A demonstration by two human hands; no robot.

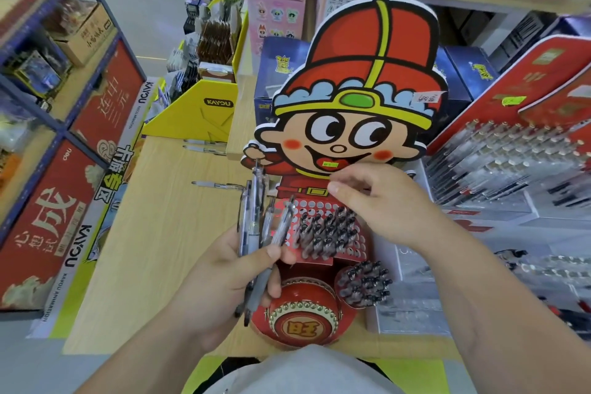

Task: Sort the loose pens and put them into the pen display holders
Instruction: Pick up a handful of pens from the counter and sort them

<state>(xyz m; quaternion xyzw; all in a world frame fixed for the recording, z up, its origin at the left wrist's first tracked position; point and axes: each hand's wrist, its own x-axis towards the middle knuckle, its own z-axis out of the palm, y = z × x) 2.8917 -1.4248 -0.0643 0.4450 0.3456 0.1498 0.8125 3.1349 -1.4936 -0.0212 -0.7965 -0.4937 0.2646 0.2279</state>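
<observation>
My left hand grips a bunch of several clear pens, their tips fanned upward beside the red cartoon-figure pen display holder. Its perforated red top holds a cluster of dark-capped pens; a second round cup at lower right holds more. My right hand hovers over the perforated top with fingers loosely curled and nothing in it. Loose pens lie on the wooden table: one left of the holder, two others farther back.
A yellow KAYOU display box stands at the back left. Red boxed stock fills the blue shelf on the left. Acrylic pen racks rise on the right. Pink boxes stand behind the wooden table.
</observation>
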